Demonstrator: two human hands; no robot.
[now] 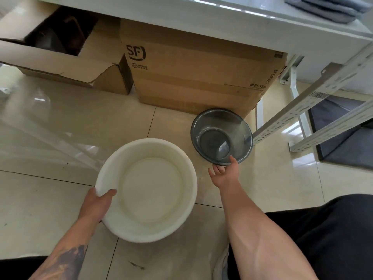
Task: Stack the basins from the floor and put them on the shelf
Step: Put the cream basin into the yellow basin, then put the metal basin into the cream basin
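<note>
A large white basin (149, 190) is held at its near-left rim by my left hand (96, 205), thumb inside the rim; whether it still touches the tiled floor I cannot tell. To its right a smaller grey translucent basin (221, 136) stands on the floor against a cardboard box. My right hand (225, 172) grips that grey basin's near rim, thumb over the edge and fingers under it. The white shelf (262, 25) runs across the top of the view.
Two cardboard boxes stand under the shelf: an open torn one (66, 63) at left, a closed SF box (201, 77) in the middle. Perforated metal shelf posts (310, 100) slant at right beside a dark mat (343, 142). Folded grey cloths (327, 7) lie on the shelf.
</note>
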